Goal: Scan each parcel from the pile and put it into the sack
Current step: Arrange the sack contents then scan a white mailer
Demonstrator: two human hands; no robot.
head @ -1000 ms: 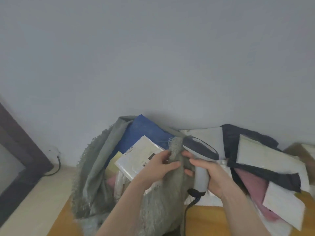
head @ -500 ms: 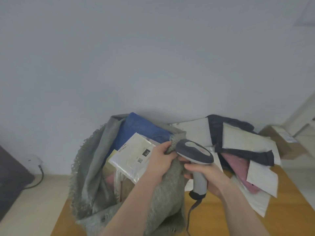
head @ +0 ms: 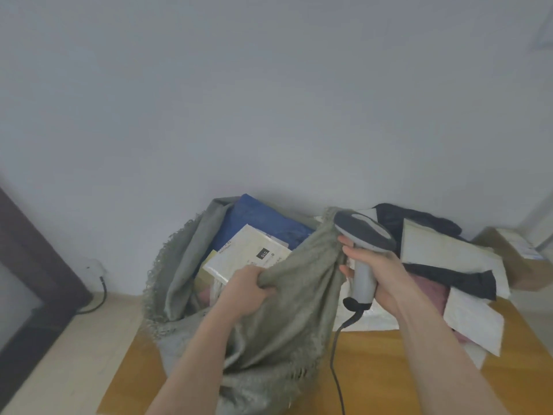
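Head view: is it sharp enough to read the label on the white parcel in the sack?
Head view: soft, dim, even light, no glare; the white parcel in the sack shows "010", its finer print blurred; the frame edges bow.

A white padded mailer lying in the mouth of the grey sack bore a small black label reading "010" in white. Other print near the mailer's edges was too small and blurred to read.

Grey-green sack; blue parcel; grey scanner; seemingly pink parcel
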